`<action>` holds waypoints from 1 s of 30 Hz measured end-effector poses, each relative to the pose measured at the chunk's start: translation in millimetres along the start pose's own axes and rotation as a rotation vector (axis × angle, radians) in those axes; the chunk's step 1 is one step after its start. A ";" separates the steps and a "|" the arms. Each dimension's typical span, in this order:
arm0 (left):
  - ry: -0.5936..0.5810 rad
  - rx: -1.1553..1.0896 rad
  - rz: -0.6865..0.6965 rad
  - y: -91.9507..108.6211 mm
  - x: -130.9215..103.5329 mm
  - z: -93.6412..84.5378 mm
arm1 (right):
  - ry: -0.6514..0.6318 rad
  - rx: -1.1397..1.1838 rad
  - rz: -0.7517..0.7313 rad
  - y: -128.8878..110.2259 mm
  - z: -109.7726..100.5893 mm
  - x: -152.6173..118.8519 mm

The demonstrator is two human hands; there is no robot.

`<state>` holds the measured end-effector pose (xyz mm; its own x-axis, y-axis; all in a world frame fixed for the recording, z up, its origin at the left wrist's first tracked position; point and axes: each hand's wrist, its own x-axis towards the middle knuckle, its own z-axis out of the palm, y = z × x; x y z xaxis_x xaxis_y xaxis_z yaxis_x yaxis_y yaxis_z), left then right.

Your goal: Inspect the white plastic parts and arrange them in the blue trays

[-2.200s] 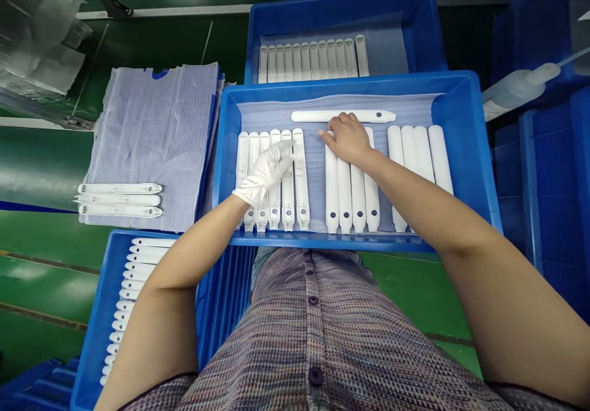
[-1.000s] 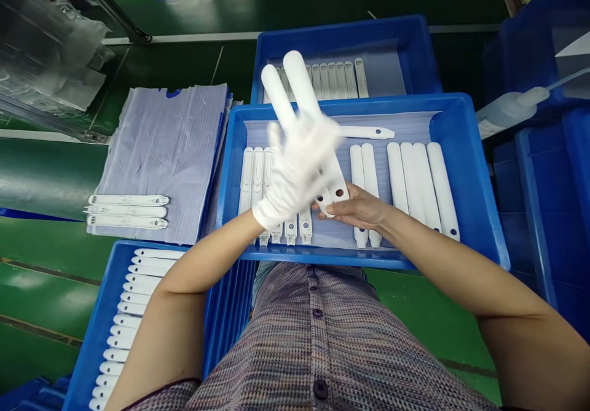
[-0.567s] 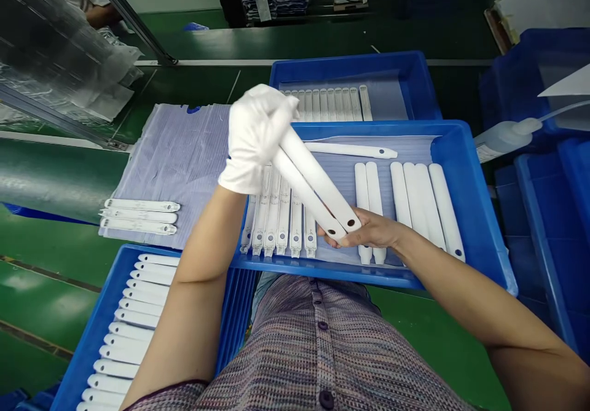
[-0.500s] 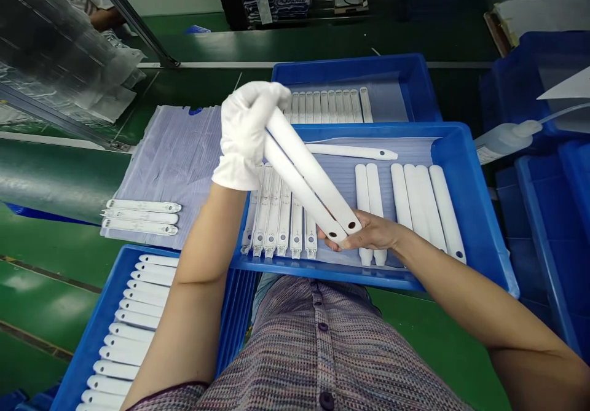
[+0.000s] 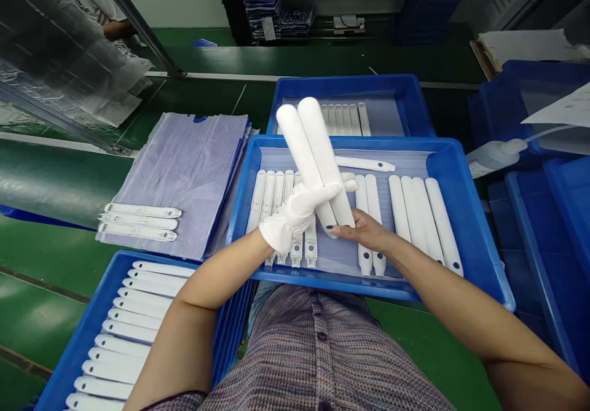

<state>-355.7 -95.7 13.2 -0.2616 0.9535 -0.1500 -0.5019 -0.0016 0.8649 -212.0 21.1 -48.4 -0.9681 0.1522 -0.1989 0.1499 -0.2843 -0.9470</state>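
Two long white plastic strips (image 5: 318, 153), rounded at the top and with a dark hole near the lower end, are held upright and tilted above the front blue tray (image 5: 479, 239). My left hand (image 5: 306, 205), in a white glove, wraps round their lower half. At the bottom ends, my bare right hand (image 5: 366, 233) grips the strips between thumb and fingers. Beneath my hands, several strips with marked faces (image 5: 258, 199) lie in the tray's left part. Smooth white strips (image 5: 431, 220) lie side by side in its right part, and another strip (image 5: 366, 164) lies crosswise at the back.
Behind stands a second blue tray (image 5: 417, 107) with more strips. On the left, three strips (image 5: 141, 222) rest on stacked lilac sheets (image 5: 179, 165). A tray full of white strips (image 5: 120, 343) sits at front left. To the right are a squeeze bottle (image 5: 493, 156) and blue bins (image 5: 544, 214).
My left hand has slid down from the top of the two strips to their lower half. The strips now stand steeper, their top ends uncovered. My right hand stays at the bottom ends.
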 end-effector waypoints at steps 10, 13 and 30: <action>0.191 -0.041 0.139 -13.9 10.5 -16.3 | 0.437 0.119 -0.192 -12.3 10.6 4.4; 0.180 -0.226 0.061 -11.8 8.3 -16.2 | 0.305 0.443 -0.097 -18.5 10.0 1.8; 0.163 -0.457 -0.178 -21.9 12.4 -11.3 | 0.250 0.660 -0.058 -17.1 14.8 3.2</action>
<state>-357.3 -87.3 -13.0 -0.2459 0.8917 -0.3799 -0.8500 -0.0100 0.5267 -220.7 12.5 -29.1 -0.8841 0.3742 -0.2797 -0.1298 -0.7718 -0.6224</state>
